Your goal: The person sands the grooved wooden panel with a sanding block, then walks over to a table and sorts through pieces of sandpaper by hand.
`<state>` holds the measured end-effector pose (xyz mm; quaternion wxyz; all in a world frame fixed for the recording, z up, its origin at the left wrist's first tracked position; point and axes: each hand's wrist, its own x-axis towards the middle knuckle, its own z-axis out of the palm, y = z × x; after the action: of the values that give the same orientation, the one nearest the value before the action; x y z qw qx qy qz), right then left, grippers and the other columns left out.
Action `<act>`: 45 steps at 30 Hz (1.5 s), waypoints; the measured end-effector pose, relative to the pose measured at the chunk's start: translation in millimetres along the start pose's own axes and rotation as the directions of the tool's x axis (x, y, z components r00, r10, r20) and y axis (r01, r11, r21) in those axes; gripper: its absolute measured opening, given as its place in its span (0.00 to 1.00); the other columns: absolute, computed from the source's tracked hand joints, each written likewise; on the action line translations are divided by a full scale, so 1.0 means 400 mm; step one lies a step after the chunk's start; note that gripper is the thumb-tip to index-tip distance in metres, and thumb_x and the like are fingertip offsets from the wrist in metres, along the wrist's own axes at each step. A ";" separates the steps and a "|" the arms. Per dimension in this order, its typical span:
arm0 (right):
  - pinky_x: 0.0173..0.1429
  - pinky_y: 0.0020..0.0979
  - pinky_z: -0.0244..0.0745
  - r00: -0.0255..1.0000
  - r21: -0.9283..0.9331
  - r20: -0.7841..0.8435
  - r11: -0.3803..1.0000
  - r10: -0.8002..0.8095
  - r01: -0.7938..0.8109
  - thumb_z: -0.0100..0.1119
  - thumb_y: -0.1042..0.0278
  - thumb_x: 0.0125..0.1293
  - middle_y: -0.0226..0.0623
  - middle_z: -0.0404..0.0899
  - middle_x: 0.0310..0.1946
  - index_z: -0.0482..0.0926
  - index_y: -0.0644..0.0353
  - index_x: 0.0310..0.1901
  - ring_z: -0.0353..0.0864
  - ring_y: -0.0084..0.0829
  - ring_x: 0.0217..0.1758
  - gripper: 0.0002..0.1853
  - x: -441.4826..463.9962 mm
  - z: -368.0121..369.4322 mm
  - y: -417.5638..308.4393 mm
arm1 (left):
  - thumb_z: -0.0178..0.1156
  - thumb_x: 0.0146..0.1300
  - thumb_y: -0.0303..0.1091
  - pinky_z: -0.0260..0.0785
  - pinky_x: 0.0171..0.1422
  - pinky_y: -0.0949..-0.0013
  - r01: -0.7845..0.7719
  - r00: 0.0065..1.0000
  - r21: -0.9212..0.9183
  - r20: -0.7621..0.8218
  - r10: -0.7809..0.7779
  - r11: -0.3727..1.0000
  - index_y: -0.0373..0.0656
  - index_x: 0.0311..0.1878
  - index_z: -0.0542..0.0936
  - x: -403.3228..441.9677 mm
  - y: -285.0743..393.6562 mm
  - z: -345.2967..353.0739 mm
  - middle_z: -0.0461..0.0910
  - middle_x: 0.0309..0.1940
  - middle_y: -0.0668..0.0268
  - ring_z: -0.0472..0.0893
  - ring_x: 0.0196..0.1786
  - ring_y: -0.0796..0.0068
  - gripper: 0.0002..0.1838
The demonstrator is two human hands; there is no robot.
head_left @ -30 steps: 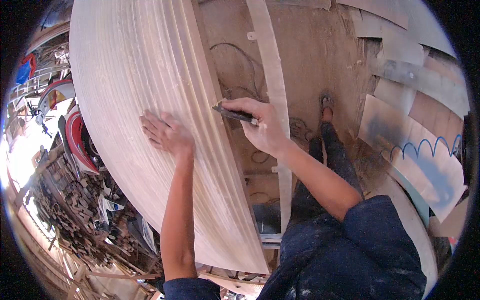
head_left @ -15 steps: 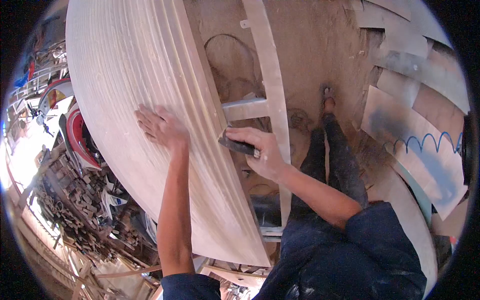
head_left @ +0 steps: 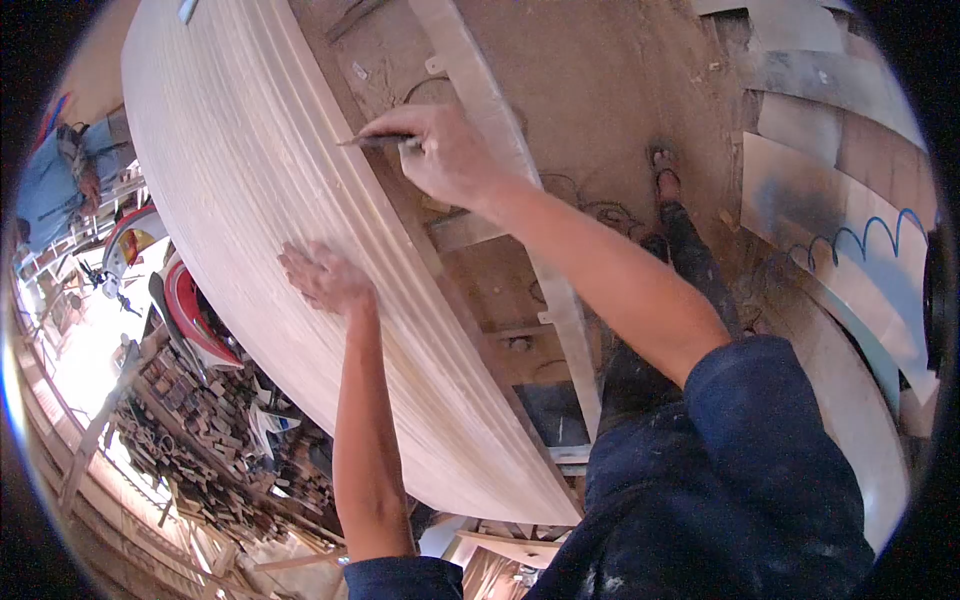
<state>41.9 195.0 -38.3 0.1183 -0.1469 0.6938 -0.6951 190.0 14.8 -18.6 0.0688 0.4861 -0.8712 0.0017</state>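
"Where's the flat dark tool (head_left: 378, 141)?"
"Pinched in the right hand (head_left: 440, 150), at the right edge of the ribbed panel (head_left: 230, 170), perhaps for control."
"And the left hand (head_left: 332, 281)?"
"Spread on the panel, gripping nothing, probably for support."

One camera sits on the person's head. It looks down and ahead, from above and near the ridged panel (head_left: 220, 160). It sees past the panel's long right edge to the floor (head_left: 600, 100). Its view is round, with black corners.
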 end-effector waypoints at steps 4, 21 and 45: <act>0.50 0.36 0.79 0.993 -0.045 0.119 0.999 0.011 -0.006 0.57 0.87 0.48 0.43 0.85 0.45 0.85 0.59 0.46 0.85 0.42 0.47 0.21 -0.128 -0.022 -0.009 | 0.37 0.76 0.55 0.38 0.80 0.47 -0.012 1.000 -0.044 0.027 0.013 0.999 0.52 0.77 0.57 0.007 -0.018 0.015 0.51 0.79 0.60 0.49 0.80 0.52 0.32; 0.61 0.43 0.73 0.957 0.081 0.209 0.972 0.201 -0.222 0.64 0.82 0.40 0.43 0.83 0.50 0.83 0.57 0.51 0.80 0.46 0.55 0.29 -0.482 -0.015 -0.046 | 0.37 0.77 0.49 0.38 0.82 0.56 -0.040 0.998 -0.114 0.053 0.046 0.993 0.42 0.77 0.56 0.000 0.007 0.005 0.52 0.77 0.54 0.49 0.80 0.55 0.31; 0.61 0.38 0.74 0.963 0.010 0.258 0.996 0.078 -0.084 0.56 0.88 0.43 0.43 0.84 0.48 0.83 0.59 0.50 0.82 0.42 0.55 0.28 -0.384 -0.025 -0.078 | 0.41 0.74 0.51 0.40 0.79 0.48 -0.042 0.999 -0.070 0.002 0.043 0.997 0.46 0.76 0.59 0.009 -0.013 0.005 0.53 0.78 0.55 0.50 0.79 0.53 0.32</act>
<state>182.3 261.1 -13.1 0.2371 -0.2061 0.6708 -0.6719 192.2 9.0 -20.7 0.0839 0.4647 -0.8810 -0.0282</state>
